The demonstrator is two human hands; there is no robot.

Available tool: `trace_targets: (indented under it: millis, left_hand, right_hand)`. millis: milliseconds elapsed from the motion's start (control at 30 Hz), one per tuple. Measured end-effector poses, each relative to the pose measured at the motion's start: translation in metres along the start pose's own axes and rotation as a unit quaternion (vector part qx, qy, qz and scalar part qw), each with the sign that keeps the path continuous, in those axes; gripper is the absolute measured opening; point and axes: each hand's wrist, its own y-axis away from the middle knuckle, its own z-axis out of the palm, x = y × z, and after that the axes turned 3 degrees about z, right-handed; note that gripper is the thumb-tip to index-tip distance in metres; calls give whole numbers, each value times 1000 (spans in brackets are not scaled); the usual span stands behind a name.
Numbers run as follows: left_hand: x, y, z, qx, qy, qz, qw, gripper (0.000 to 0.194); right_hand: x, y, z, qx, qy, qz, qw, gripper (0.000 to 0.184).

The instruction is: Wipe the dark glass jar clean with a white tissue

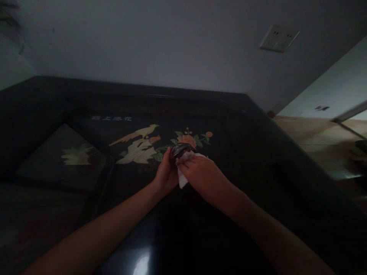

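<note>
Dark shiny object (180, 147): where, and what's the risk?

– Between the hands, over the black tabletop (243, 152). Could slip and knock the top if the left grip is loose while the cloth pushes.

Hands?

– Left hand (167, 173) curled round its left side, fingertips mostly hidden. Right hand (205, 175) closed on white cloth (182, 180), against it.

Left hand (167, 172) holds small dark rounded glossy object (182, 148); right hand (202, 173) presses crumpled white cloth or tissue (184, 177) on it. Both hands above glossy black desk (243, 133) decorated with pale bird (140, 133), orange flower (187, 141), white characters. White double wall socket (279, 38), upper right. Dim light.
</note>
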Motion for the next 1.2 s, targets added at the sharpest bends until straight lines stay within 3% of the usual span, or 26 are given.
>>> trace_targets:
  millis: [167, 300, 467, 567, 700, 833, 1033, 1200]
  left_hand:
    - [-1, -2, -3, -9, -6, 2, 1000, 48]
    - [1, 0, -3, -15, -20, -1, 1000, 48]
    - [2, 3, 1, 2, 7, 24, 1000, 52]
    - [2, 1, 0, 2, 19, 27, 999, 48]
    - [2, 1, -4, -5, 16, 27, 1000, 45]
    - [3, 4, -4, -20, 2, 14, 1000, 45]
    - [2, 0, -4, -21, -3, -21, 1000, 53]
    - [1, -1, -3, -11, 5, 15, 1000, 46]
  right_hand:
    - [-1, 0, -2, -15, -35, 2, 999, 32]
    - [-2, -2, 0, -6, -144, 56, 988, 29]
    - [-1, -8, 10, 66, -346, 100, 931, 22]
    - [-3, -10, 14, 98, -399, 103, 906, 23]
    - [-8, -8, 14, 61, -299, 112, 946, 28]
    - [-10, -3, 11, 33, -177, 68, 981, 38]
    - [-4, -1, 3, 1, -50, 15, 999, 34]
    - [-4, -2, 6, 0, 7, 17, 1000, 31]
